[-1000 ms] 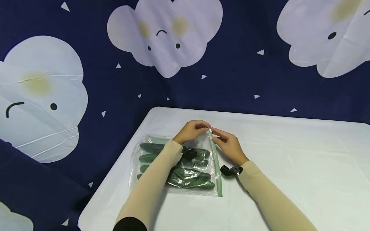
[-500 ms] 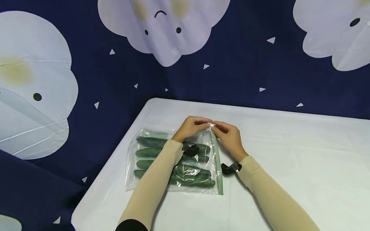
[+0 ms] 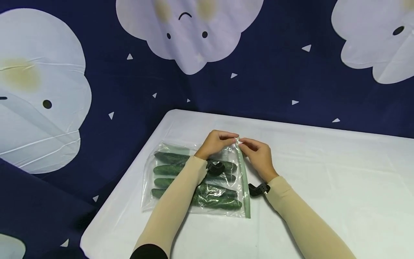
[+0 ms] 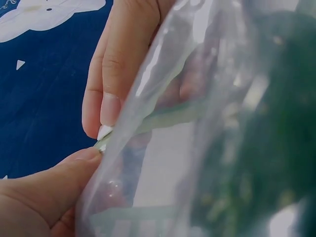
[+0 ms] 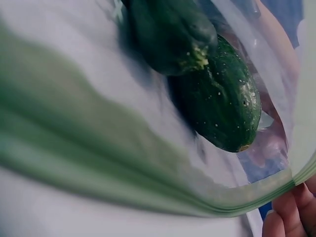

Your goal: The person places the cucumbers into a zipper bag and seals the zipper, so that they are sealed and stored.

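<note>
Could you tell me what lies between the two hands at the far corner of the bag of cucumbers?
In the head view, only the far end of the bag's green zip strip lies between the left hand and right hand; both pinch it.

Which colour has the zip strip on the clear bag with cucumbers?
The zip strip is pale green; the head view shows it best.

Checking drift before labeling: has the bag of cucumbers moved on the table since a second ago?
No. The bag lies at the same spot by the table's left edge; the frame shift looks like head-camera motion. Both hands pinch its far corner.
</note>
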Demonstrator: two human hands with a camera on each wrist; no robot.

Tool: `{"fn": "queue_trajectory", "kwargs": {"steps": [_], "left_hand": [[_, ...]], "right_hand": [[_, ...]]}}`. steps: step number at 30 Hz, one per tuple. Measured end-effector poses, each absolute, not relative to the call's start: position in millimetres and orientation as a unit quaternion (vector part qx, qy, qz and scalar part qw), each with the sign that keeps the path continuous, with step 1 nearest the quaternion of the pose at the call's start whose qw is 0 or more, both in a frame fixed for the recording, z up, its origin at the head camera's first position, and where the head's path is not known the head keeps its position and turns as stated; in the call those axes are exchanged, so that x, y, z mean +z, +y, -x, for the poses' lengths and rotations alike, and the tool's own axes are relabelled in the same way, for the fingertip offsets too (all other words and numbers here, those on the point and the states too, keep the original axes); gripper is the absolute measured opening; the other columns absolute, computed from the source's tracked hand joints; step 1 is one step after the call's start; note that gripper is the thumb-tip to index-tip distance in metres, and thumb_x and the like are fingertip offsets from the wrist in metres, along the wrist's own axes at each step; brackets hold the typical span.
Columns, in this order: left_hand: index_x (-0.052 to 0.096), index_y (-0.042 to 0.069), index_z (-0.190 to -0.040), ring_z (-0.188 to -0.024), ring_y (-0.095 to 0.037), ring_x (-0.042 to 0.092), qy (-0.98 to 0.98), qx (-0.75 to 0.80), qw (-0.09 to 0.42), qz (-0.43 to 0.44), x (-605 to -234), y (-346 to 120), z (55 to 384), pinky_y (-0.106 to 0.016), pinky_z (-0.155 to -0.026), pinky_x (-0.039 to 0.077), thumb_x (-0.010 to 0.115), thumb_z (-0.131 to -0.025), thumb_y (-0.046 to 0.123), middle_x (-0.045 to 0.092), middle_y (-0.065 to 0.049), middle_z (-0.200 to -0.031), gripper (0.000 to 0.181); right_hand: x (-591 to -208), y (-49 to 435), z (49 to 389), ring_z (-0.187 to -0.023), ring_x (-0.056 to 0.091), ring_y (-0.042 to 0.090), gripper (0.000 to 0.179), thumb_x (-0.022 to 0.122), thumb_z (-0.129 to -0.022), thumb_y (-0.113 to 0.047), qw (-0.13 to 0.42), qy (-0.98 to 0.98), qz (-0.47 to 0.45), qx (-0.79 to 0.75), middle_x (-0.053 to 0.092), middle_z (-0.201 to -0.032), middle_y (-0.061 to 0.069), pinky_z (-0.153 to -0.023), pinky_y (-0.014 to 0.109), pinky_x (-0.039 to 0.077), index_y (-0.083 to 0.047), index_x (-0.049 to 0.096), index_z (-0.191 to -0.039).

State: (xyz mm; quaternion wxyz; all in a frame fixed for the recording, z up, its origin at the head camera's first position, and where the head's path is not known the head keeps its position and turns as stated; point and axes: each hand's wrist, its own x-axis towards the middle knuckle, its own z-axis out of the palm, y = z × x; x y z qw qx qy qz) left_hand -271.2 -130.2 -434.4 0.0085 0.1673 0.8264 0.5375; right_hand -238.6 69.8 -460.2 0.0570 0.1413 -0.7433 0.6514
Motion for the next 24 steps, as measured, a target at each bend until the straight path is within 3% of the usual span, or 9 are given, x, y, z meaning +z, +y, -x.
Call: {"fn": "queue_trajectory", "kwargs": {"steps": [5, 12, 19, 24], "left_hand": [[0.078, 0.011, -0.12, -0.107, -0.011, 0.068, 0.831, 0.529, 0.01, -0.171, -435, -131, 270, -0.026, -0.091, 0.053, 0.072, -0.096, 0.022, 0.074, 0.0, -0.118, 0.028], [0.078, 0.011, -0.12, -0.107, -0.013, 0.068, 0.823, 0.544, -0.001, -0.162, -431, -134, 268, -0.029, -0.091, 0.054, 0.072, -0.095, 0.019, 0.074, -0.001, -0.119, 0.026], [0.076, 0.013, -0.124, -0.107, -0.012, 0.067, 0.824, 0.541, 0.022, -0.167, -428, -128, 269, -0.028, -0.09, 0.054, 0.071, -0.097, 0.022, 0.073, -0.001, -0.122, 0.029], [0.078, 0.013, -0.121, -0.106, -0.011, 0.067, 0.822, 0.547, 0.009, -0.155, -431, -133, 265, -0.029, -0.091, 0.053, 0.072, -0.096, 0.021, 0.073, 0.001, -0.119, 0.027]], "right_hand": [[-472, 73, 237, -0.088, 0.071, 0.015, 0.029, 0.076, -0.093, -0.023, 0.055, -0.739, -0.139, 0.657, 0.075, -0.107, 0.013, -0.074, 0.026, 0.058, -0.007, 0.078, -0.117], [-470, 75, 224, -0.093, 0.072, 0.016, 0.028, 0.077, -0.092, -0.028, 0.056, -0.753, -0.152, 0.637, 0.077, -0.103, 0.006, -0.077, 0.028, 0.058, -0.012, 0.079, -0.114], [-472, 85, 204, -0.092, 0.071, 0.012, 0.021, 0.077, -0.092, -0.027, 0.081, -0.786, -0.14, 0.596, 0.077, -0.098, -0.001, -0.075, 0.022, 0.055, -0.017, 0.081, -0.11], [-476, 82, 193, -0.094, 0.071, 0.013, 0.022, 0.077, -0.092, -0.026, 0.084, -0.799, -0.163, 0.573, 0.077, -0.097, -0.001, -0.078, 0.02, 0.053, -0.017, 0.081, -0.112]]}}
